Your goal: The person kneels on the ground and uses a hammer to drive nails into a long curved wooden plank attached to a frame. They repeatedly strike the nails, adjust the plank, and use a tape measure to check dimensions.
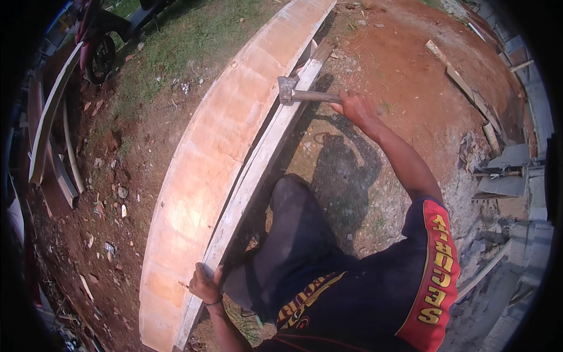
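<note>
Nearest, the left hand (205, 286) is closed over the near end of a pale batten (258, 158), fingers wrapped round its edge, a thin band at the wrist. The batten runs along the right edge of a long plywood panel (205, 164) that lies on the ground and stretches away from lower left to the top of the view. The person's bent knee (290, 199) in dark trousers sits just beside the batten, about midway along. Farther up, the right hand (355, 108) has its grip shut tight on the handle of a hammer (296, 92); the arm is stretched out, and the metal head is at the batten's right edge, touching or nearly so. Around lies bare reddish soil (404, 53) with scattered stones. Loose planks (463, 88) lie well off to the right, grass (193, 35) beyond the panel, and a motorbike (99, 41) stands at the far upper left.
</note>
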Available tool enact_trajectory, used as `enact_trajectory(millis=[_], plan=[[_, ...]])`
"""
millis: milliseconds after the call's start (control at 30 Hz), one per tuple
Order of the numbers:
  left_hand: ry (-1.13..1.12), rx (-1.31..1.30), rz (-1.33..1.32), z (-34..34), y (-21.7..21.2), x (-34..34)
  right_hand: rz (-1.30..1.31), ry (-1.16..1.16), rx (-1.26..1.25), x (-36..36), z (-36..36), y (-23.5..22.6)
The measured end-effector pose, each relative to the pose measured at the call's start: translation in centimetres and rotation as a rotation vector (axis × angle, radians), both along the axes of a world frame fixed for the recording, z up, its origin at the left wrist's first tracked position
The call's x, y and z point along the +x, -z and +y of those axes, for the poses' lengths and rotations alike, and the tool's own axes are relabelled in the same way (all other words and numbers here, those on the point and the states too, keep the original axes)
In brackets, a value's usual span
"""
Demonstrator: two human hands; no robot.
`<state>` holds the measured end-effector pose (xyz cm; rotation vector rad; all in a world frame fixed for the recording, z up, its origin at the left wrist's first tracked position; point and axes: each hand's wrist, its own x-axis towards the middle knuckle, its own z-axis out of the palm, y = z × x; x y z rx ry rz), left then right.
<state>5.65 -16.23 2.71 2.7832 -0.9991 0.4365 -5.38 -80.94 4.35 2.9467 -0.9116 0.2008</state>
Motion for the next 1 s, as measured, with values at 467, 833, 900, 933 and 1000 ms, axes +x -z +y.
enact_trajectory(millis=[467, 833, 900, 933, 1000], plan=[[-0.008, -0.032, -0.010, -0.1, 0.3, -0.6, -0.072, -0.003, -0.114, -1.8, -6.9, 0.4], [-0.026, 0.001, -0.028, 0.0, 0.4, -0.6, -0.033, 0.184, -0.040, -2.5, -8.2, 0.5], [-0.033, -0.015, -0.015, 0.0, 0.4, -0.8, -0.052, 0.248, -0.006, -2.4, -8.6, -0.6], [-0.033, -0.007, -0.020, 0.0, 0.4, -0.8, -0.087, 0.339, 0.023, -2.1, -8.6, -1.1], [-0.040, 0.004, -0.033, 0.0, 0.4, -0.9, -0.146, 0.480, 0.087, -0.9, -8.3, -1.8]])
